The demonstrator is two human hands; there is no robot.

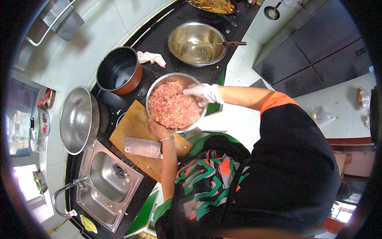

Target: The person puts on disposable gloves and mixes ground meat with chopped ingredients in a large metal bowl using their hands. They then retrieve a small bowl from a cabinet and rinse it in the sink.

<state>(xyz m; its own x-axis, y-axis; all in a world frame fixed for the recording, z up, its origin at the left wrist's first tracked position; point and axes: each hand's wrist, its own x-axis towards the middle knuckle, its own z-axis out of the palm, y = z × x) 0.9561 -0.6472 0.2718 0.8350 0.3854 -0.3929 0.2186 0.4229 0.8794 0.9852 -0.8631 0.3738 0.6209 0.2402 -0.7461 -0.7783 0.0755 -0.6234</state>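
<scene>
A wide metal bowl (149,89) full of pink minced meat (173,105) with pale bits mixed in stands at the middle of the counter. My left hand (158,130) grips its near left rim. My right hand (203,94), in a whitish glove, is over the bowl's right side at the edge of the meat; its fingers look apart, slightly blurred. Beneath my left forearm a wooden cutting board (133,119) juts out, bearing a broad cleaver (141,147) whose handle my forearm hides.
Behind the bowl stands a metal basin (175,47) with a long-handled ladle (223,44) in it. To the left are a deep pot (137,77), a white cloth (151,58) and a large mesh colander (75,119). A double sink (105,171) with a curved faucet (59,195) lies nearer.
</scene>
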